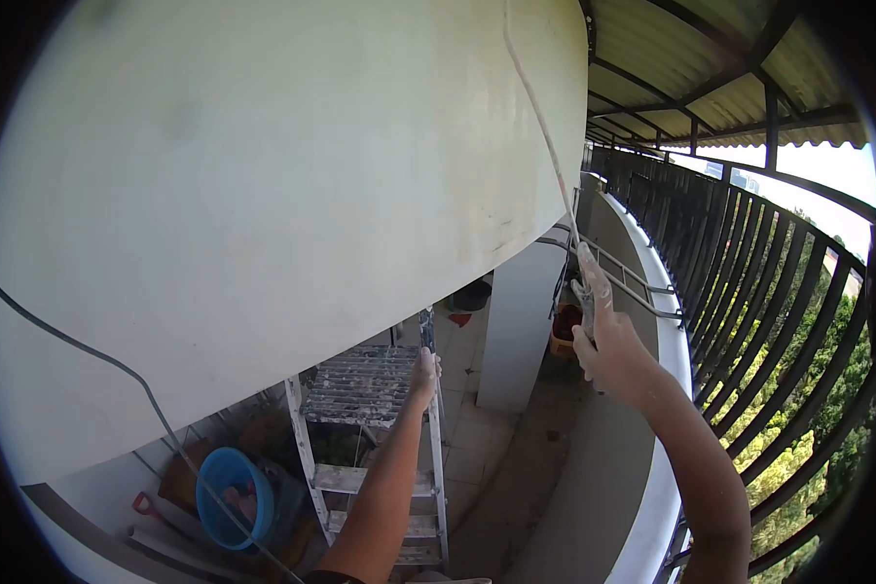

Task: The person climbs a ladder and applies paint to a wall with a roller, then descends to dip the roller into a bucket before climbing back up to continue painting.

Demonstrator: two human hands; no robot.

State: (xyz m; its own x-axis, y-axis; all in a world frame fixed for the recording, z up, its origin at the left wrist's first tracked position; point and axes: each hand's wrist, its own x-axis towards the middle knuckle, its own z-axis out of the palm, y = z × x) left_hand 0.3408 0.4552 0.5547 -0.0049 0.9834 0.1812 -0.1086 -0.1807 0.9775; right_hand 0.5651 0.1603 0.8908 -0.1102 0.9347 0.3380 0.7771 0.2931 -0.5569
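My left hand (pixel 426 375) is closed at the upper side rail of a paint-spattered metal stepladder (pixel 441 467), beside its slatted top platform. My right hand (pixel 608 346), whitened with paint or plaster, is raised near the lower edge of a big pale wall panel (pixel 292 175). Its fingers are wrapped around a grey hand tool (pixel 584 297), mostly covered by the palm; I cannot tell its kind. The index finger points up along a thin pale cable (pixel 540 107), which hangs down the panel to the fingertip.
Black railings (pixel 749 292) and a white-topped parapet (pixel 667 389) curve along the right, under a corrugated roof (pixel 701 58). Below are a blue tub (pixel 234 496), a white pillar (pixel 516 331) and a yellow-and-red bucket (pixel 563 336). A dark cable (pixel 88 346) crosses the left.
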